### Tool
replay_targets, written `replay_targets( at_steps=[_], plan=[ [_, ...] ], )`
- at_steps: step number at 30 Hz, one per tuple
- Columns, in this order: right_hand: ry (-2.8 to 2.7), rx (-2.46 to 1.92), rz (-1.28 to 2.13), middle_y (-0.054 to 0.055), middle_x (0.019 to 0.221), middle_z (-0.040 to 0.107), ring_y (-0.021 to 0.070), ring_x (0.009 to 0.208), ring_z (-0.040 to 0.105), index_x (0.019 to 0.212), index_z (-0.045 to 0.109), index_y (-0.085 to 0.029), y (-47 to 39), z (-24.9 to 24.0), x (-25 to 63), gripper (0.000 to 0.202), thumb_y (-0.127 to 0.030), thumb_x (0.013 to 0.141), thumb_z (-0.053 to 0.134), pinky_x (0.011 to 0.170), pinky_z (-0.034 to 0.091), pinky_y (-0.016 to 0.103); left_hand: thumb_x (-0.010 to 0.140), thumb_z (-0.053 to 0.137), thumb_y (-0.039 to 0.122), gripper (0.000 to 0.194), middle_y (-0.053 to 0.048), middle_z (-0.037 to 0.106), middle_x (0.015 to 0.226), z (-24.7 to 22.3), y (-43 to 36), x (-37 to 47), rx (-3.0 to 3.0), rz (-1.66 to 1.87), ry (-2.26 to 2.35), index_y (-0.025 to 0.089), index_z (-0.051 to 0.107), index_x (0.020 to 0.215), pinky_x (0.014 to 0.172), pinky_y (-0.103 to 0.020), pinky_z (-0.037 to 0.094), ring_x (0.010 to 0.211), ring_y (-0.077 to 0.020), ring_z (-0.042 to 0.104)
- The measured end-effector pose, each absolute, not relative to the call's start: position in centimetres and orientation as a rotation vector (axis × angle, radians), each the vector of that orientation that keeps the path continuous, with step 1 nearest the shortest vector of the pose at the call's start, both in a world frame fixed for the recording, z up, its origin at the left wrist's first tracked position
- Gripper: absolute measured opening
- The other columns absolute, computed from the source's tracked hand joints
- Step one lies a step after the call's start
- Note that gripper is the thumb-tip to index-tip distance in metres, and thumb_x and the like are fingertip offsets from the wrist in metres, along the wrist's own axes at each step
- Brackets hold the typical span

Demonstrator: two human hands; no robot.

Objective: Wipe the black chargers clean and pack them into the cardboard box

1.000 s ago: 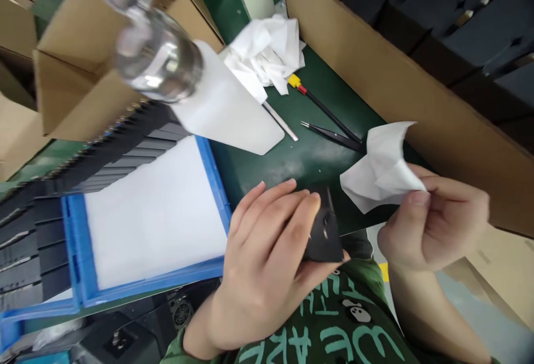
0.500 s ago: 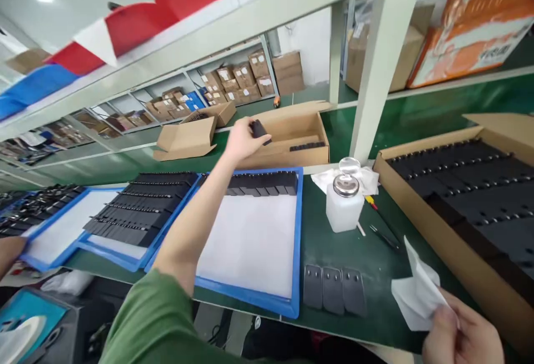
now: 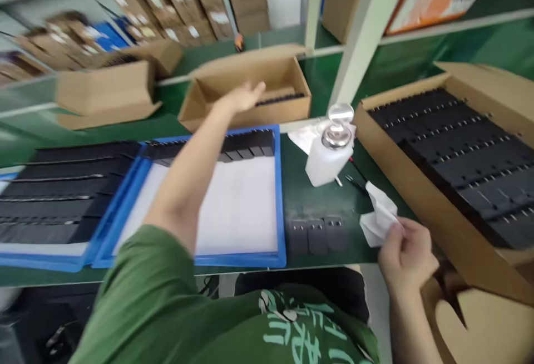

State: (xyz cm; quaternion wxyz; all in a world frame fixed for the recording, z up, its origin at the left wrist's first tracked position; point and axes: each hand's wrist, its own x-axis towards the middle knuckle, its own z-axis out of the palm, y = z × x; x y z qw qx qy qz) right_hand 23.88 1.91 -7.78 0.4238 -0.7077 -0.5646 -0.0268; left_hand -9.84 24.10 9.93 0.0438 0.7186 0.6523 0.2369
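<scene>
My left hand (image 3: 242,98) reaches over the front wall of a small open cardboard box (image 3: 287,110). Its fingers are stretched out and hold nothing that I can see, though they are blurred. A row of black rectangular parts (image 3: 286,98) lies in that box beside the fingertips. My right hand (image 3: 404,252) pinches a folded white wipe (image 3: 381,214) above the bench front. To its left, three flat black pieces (image 3: 317,236) with small metal dots lie side by side on the green bench.
A blue-rimmed tray (image 3: 280,208) has black parts along its back edge; another tray (image 3: 62,261) at left carries rows of them. A white pump bottle (image 3: 327,161) stands near tweezers (image 3: 354,182). A large carton (image 3: 411,186) of black parts fills the right, beside a shelf post (image 3: 359,35).
The black part that my left hand held is out of it now, and the fingers have opened at the small box. The view has tilted down. My right hand still holds the wipe.
</scene>
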Motion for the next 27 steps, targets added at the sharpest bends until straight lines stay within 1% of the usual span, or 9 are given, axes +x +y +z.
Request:
replay_targets(
  at_steps=[2,3,4,6,9,15,18,21,27],
  plan=[
    [-1.376,-1.826,-0.039,0.008,0.082,0.071,0.0198,0.063,0.063,0.099,0.069,-0.016,1.6,-8.2,23.6,0.025,-0.036,0.093,0.054,0.056,0.043,0.029,0.106,0.025,0.048,0.058,-0.007,0.049,0.147,9.1,21.2,-9.1,2.263,0.686,1.944,0.008,0.046,0.143,0.116,-0.062,0.027,0.146,-0.0394,0.037],
    [-1.360,-1.830,-0.024,0.007,0.082,0.071,0.0190,0.064,0.063,0.098,0.068,-0.016,1.5,-8.4,23.6,0.027,-0.038,0.094,0.054,0.057,0.043,0.029,0.103,0.034,0.050,0.064,-0.009,0.042,0.153,8.7,18.6,-8.7,2.317,0.668,1.873,0.006,0.036,0.148,0.115,-0.062,0.025,0.148,-0.0392,0.033],
    [-1.348,-1.821,-0.005,0.007,0.082,0.070,0.0181,0.064,0.063,0.097,0.068,-0.015,1.5,-8.4,23.7,0.027,-0.038,0.094,0.054,0.057,0.044,0.028,0.100,0.041,0.049,0.070,-0.011,0.037,0.158,8.2,15.5,-8.3,2.373,0.658,1.785,0.004,0.031,0.151,0.117,-0.058,0.026,0.148,-0.0382,0.033],
    [-1.327,-1.767,0.043,0.005,0.080,0.068,0.0160,0.063,0.061,0.095,0.066,-0.016,1.6,-8.2,23.8,0.025,-0.038,0.095,0.054,0.057,0.043,0.027,0.095,0.057,0.049,0.077,-0.017,0.041,0.157,6.9,8.3,-7.4,2.583,0.636,1.497,0.003,0.033,0.152,0.117,-0.055,0.037,0.144,-0.0380,0.043],
    [-1.302,-1.615,0.146,0.004,0.082,0.066,0.0149,0.065,0.060,0.093,0.063,-0.018,1.7,-7.4,23.9,0.020,-0.035,0.096,0.055,0.059,0.044,0.027,0.089,0.071,0.050,0.094,-0.015,0.050,0.152,4.1,-0.4,-5.7,2.523,0.567,1.373,0.020,0.019,0.160,0.113,-0.051,0.049,0.138,-0.0345,0.052],
    [-1.313,-1.255,0.248,0.005,0.089,0.070,0.0213,0.083,0.070,0.093,0.054,-0.022,0.1,-5.7,22.7,0.007,-0.026,0.096,0.050,0.069,0.052,0.035,0.075,0.081,0.057,0.112,-0.011,0.042,0.159,-0.2,-1.3,-1.8,2.017,0.638,1.420,0.031,0.013,0.160,0.114,-0.050,0.046,0.145,-0.0344,0.043],
    [-1.653,-1.005,0.346,0.009,0.101,0.074,0.0270,0.105,0.071,0.091,0.053,-0.021,-1.2,-5.2,21.4,0.008,-0.015,0.092,0.048,0.082,0.056,0.043,0.077,0.084,0.042,0.105,-0.008,0.057,0.145,-0.8,0.3,-0.9,2.003,0.606,1.376,0.033,0.016,0.158,0.109,-0.047,0.048,0.133,-0.0310,0.055],
    [-1.972,-0.937,0.328,0.012,0.116,0.074,0.0278,0.119,0.066,0.091,0.055,-0.019,-2.1,-4.4,19.7,0.015,-0.006,0.086,0.050,0.091,0.053,0.044,0.081,0.078,0.025,0.092,-0.005,0.066,0.132,-1.1,0.6,-0.7,2.024,0.627,1.368,0.031,0.024,0.154,0.104,-0.044,0.049,0.120,-0.0273,0.063],
    [-2.273,-1.294,0.002,0.010,0.123,0.073,0.0245,0.119,0.063,0.096,0.060,-0.015,-3.3,-1.4,17.3,0.018,-0.003,0.086,0.052,0.085,0.044,0.037,0.085,0.070,0.021,0.078,-0.005,0.068,0.128,-1.3,0.5,-0.8,2.039,0.679,1.348,0.026,0.029,0.151,0.099,-0.040,0.050,0.113,-0.0241,0.065]
  ],
)
